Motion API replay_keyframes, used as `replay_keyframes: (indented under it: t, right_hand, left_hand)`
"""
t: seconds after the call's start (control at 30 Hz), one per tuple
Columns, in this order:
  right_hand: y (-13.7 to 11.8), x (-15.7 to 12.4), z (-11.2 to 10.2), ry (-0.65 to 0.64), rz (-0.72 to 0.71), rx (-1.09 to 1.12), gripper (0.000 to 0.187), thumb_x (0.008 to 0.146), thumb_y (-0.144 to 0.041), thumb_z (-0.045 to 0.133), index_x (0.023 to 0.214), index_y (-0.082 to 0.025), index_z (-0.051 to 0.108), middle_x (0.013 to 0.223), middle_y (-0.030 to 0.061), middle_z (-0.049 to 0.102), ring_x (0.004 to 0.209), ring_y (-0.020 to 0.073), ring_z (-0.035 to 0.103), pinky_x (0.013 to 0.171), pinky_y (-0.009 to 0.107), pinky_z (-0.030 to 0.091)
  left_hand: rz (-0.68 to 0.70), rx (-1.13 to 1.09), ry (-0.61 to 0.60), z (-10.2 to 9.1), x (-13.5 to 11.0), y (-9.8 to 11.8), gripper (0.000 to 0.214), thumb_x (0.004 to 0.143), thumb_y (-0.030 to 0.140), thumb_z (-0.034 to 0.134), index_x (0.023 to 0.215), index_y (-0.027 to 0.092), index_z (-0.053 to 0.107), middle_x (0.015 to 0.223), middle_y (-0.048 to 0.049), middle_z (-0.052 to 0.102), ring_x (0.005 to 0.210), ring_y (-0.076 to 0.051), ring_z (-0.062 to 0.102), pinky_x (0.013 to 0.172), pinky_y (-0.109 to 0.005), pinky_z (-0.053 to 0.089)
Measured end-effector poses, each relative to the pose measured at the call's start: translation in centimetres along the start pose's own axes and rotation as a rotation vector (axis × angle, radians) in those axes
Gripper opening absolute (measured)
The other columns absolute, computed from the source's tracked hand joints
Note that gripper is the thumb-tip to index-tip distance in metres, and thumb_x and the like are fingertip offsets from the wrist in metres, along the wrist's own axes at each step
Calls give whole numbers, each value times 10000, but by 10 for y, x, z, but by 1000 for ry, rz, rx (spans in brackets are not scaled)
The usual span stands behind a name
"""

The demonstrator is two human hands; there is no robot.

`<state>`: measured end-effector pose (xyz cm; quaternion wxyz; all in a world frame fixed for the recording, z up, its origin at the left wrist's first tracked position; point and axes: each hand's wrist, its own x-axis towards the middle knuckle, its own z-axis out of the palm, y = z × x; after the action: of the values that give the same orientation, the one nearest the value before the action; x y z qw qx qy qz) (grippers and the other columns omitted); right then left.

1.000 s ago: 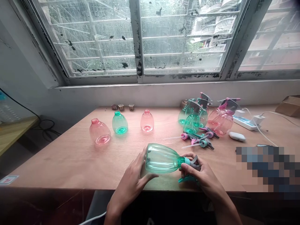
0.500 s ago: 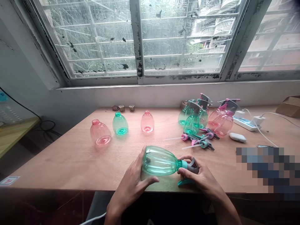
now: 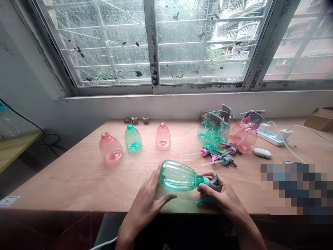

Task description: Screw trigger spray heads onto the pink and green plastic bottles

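Note:
A clear green spray bottle [image 3: 177, 176] lies sideways above the table's front part, its base to the left. Its turquoise collar [image 3: 205, 181] and grey spray head [image 3: 214, 185] are in my right hand [image 3: 218, 192], fingers and thumb closed around the collar and head. Below that hand a turquoise trigger part [image 3: 206, 200] shows, partly covered. My left hand [image 3: 149, 198] is at the bottle's base, with its fingers stretched up beside and partly behind it. The left thumb points right, apart from the bottle, underneath it.
Two pink bottles [image 3: 111, 147] [image 3: 163, 135] and a green bottle [image 3: 133, 137] stand uncapped at left. At right are green spray bottles [image 3: 212, 136], pink ones [image 3: 243, 134], and loose spray heads [image 3: 221, 154]. A power strip [image 3: 272, 137] and a white case [image 3: 262, 152] lie beyond.
The bottle has lifted slightly at its base end and turned a little. My left hand has hardly moved, and my right hand stays on the collar and spray head.

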<state>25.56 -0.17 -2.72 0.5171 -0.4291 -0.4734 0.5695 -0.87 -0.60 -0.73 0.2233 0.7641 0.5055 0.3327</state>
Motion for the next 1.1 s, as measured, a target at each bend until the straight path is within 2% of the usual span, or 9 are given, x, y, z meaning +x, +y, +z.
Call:
replay_keyframes:
  t: [0.13, 0.27, 0.37, 0.5, 0.67, 0.73, 0.83, 0.97, 1.1]
  right_hand:
    - [1, 0, 0, -15, 1, -33, 533, 749, -519, 898, 1072, -169, 658, 694, -1, 705, 654, 188, 682, 623, 307, 598]
    - [-1, -1, 2, 4, 7, -28, 533, 745, -537, 894, 1055, -176, 654, 692, 0, 704, 645, 193, 682, 614, 323, 609]
    - [-2, -1, 3, 13, 1, -10, 533, 738, -541, 899, 1041, -179, 651, 702, 0, 706, 652, 192, 685, 613, 316, 608]
    - [-2, 0, 2, -4, 5, -1, 522, 740, -520, 905, 1051, -186, 651, 710, -14, 689, 660, 187, 683, 618, 308, 610]
    - [-2, 3, -2, -48, -10, -82, 495, 725, -472, 923, 1055, -189, 685, 817, -5, 698, 719, 188, 697, 626, 281, 611]
    - [-3, 2, -2, -35, -7, -87, 500, 727, -489, 915, 1057, -191, 686, 807, -3, 696, 716, 198, 701, 619, 287, 614]
    - [-3, 1, 1, -10, 8, -50, 529, 722, -522, 911, 1055, -190, 670, 754, -7, 686, 675, 199, 695, 604, 304, 620]
    - [-3, -1, 3, 16, 22, 8, 560, 710, -553, 915, 1046, -195, 647, 685, -15, 677, 640, 200, 678, 602, 331, 628]
    - [-2, -1, 3, 19, 1, 22, 538, 701, -507, 935, 1037, -187, 664, 712, -18, 682, 639, 179, 669, 597, 304, 621]
  left_hand:
    - [-26, -31, -10, -2, 2, 3, 686, 953, 515, 645, 1563, 299, 415, 1516, -100, 581, 1420, -305, 541, 1194, -460, 446]
    - [-8, -60, 45, 1, 2, 0, 736, 963, 478, 645, 1609, 356, 316, 1582, -63, 528, 1469, -299, 497, 1219, -454, 420]
    - [-24, -63, 33, 3, 1, -4, 752, 990, 471, 602, 1634, 387, 223, 1633, -43, 478, 1496, -286, 472, 1225, -446, 411]
    - [-71, -29, 13, 3, 0, -6, 859, 962, 528, 622, 1656, 315, 164, 1675, -106, 402, 1529, -317, 419, 1240, -488, 378]
    - [-41, -35, -42, -2, 1, -2, 718, 952, 567, 616, 1562, 246, 414, 1525, -141, 576, 1403, -325, 557, 1177, -466, 453]
    - [-28, -23, -43, -2, 2, -1, 697, 950, 559, 623, 1544, 244, 441, 1505, -139, 590, 1394, -327, 561, 1170, -465, 460]
    - [5, -2, -23, -1, 2, -1, 735, 959, 513, 634, 1598, 281, 356, 1579, -116, 523, 1465, -323, 493, 1223, -475, 408]
    - [32, -10, 2, 2, 2, -3, 708, 1022, 435, 547, 1641, 373, 210, 1633, -50, 472, 1494, -276, 472, 1233, -443, 405]
    - [16, 28, -5, 2, 0, -7, 899, 917, 519, 695, 1645, 379, 185, 1673, -54, 413, 1528, -309, 418, 1255, -472, 364]
